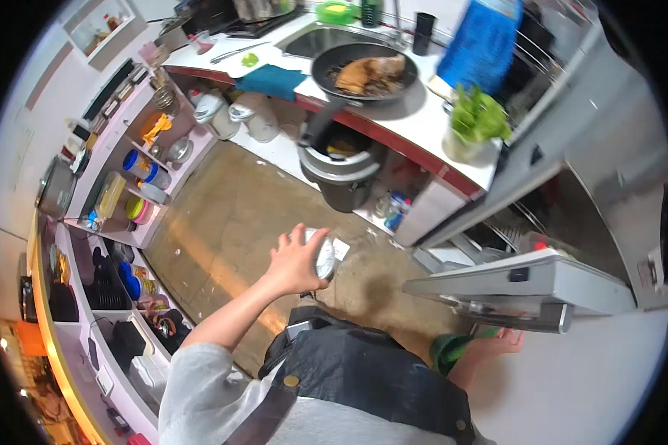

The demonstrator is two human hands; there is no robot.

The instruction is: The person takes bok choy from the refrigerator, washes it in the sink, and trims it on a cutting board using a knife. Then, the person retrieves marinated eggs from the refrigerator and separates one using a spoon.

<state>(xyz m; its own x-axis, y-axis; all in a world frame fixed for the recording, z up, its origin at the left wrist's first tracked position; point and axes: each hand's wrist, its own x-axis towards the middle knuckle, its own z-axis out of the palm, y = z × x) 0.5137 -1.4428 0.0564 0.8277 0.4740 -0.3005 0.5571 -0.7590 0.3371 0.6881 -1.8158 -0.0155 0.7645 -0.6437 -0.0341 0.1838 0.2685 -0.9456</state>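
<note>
My left hand [295,261] is held out over the floor, its fingers wrapped round a rounded white-and-silver object [324,256]. The hand covers part of it, and its exact kind is unclear. On the right, my right hand [499,342] is beside the opened refrigerator door [490,285], fingers apart with nothing visible in them. Whether it touches the door I cannot tell. A green object [450,351] shows beside my right forearm, partly hidden by my dark apron [378,371].
A frying pan [365,73] with browned food rests on the counter, its handle jutting over the edge. Leafy greens [476,115] stand in a container at the counter's end. Below is a dark bin [341,174]. Loaded shelves [119,274] line the left side.
</note>
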